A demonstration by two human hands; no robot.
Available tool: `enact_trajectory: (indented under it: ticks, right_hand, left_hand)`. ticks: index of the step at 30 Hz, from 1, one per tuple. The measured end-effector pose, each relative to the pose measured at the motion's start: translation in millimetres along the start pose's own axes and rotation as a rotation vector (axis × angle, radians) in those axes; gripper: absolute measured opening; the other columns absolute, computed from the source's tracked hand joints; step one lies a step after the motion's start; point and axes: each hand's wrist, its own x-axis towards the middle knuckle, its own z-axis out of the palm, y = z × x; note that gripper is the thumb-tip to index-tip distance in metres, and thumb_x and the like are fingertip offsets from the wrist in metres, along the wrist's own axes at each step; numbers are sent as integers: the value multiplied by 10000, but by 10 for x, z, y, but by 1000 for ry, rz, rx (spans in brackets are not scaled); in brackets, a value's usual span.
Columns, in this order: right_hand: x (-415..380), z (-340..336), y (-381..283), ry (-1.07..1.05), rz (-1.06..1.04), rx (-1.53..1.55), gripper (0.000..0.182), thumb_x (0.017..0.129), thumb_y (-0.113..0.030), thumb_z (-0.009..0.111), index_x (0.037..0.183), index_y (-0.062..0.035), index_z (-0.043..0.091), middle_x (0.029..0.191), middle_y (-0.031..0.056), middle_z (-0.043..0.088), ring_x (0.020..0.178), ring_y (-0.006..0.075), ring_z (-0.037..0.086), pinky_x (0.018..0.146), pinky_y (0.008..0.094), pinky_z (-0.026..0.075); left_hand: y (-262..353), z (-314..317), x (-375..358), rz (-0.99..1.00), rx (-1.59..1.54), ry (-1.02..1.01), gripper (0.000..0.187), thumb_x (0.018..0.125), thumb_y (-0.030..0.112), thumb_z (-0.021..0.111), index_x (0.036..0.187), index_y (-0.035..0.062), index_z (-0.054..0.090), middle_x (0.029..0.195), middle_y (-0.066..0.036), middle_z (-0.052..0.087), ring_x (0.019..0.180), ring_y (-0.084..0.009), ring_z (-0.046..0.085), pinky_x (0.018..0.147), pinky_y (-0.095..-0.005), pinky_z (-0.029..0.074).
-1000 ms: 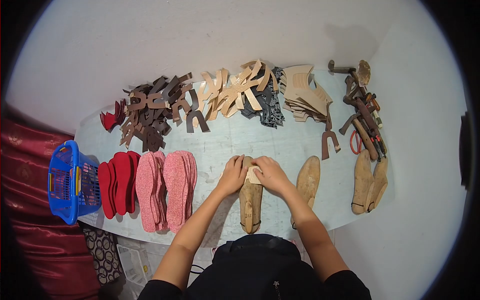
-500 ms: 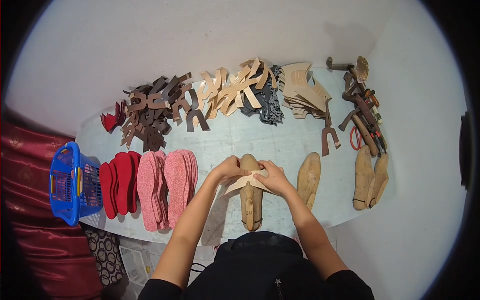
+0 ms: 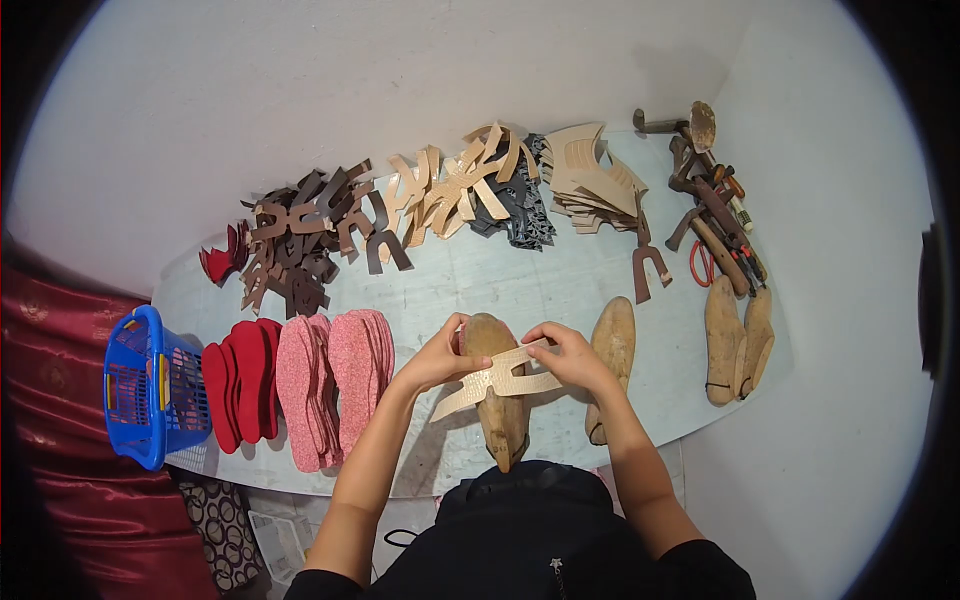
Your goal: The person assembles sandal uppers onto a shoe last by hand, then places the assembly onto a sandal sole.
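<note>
A wooden shoe last [image 3: 504, 430] lies on the table in front of me, its narrow end toward my body. Across it rests a beige, crocodile-textured shoe upper [image 3: 490, 382] with forked straps. My left hand [image 3: 440, 358] is closed, its thumb pressing the upper's left part against the last and its fingers at the last's left side. My right hand [image 3: 566, 356] pinches the end of the upper's far right strap. The near right strap sticks out past the last. A thin reddish edge shows beside the last's far end.
Further wooden lasts [image 3: 613, 345] stand to the right, near hammers and other tools [image 3: 722, 205]. Pink soles [image 3: 362, 385], red soles [image 3: 240, 385] and a blue basket [image 3: 150, 390] are at left. Brown straps [image 3: 300, 235], beige straps [image 3: 455, 185] and beige sheets [image 3: 590, 180] line the back.
The upper has turned on the last, its right straps now spread to the right. My right hand has shifted outward to a strap end; the last has tilted and my view has moved slightly.
</note>
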Motion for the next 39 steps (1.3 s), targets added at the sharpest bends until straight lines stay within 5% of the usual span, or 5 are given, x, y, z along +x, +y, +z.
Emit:
enact_trajectory:
  ticks: [21,23,27,29,39]
  right_hand:
    - [-33,62,-217,70,188,-230,186,690,-205,631,840,-96,649,768,84,604,834,206,505,745,335,415]
    - [-52,102,-201,141,191,53,194,695,-168,629,865,-76,635,701,87,600,845,191,528,731,314,432]
    - [-90,140,-165,339,73,-47,216,719,-113,606,920,-34,604,714,82,608,833,155,554,719,271,443]
    - [-102,132,-119,53,342,167,249,735,-84,595,970,-4,577,815,98,613,792,143,570,722,239,440]
    - [-218,296,-228,-39,147,371,427,697,-148,677,1049,43,528,949,87,581,875,139,529,762,264,421]
  left_hand:
    - [31,125,-237,186,111,33,577,653,138,732,1116,11,411,1014,-75,518,941,-135,489,813,-271,396]
    - [14,115,-241,192,131,30,584,652,145,733,1119,9,411,1014,-78,520,941,-136,492,812,-272,398]
    - [33,151,-272,223,156,56,575,652,158,733,1109,7,419,1005,-78,523,929,-138,496,803,-271,402]
    - [52,153,-291,216,156,61,568,652,160,732,1104,8,422,1000,-77,524,923,-137,497,799,-270,403]
    - [-31,103,-269,240,194,108,560,660,160,723,1104,12,415,979,-77,531,899,-135,502,768,-264,417]
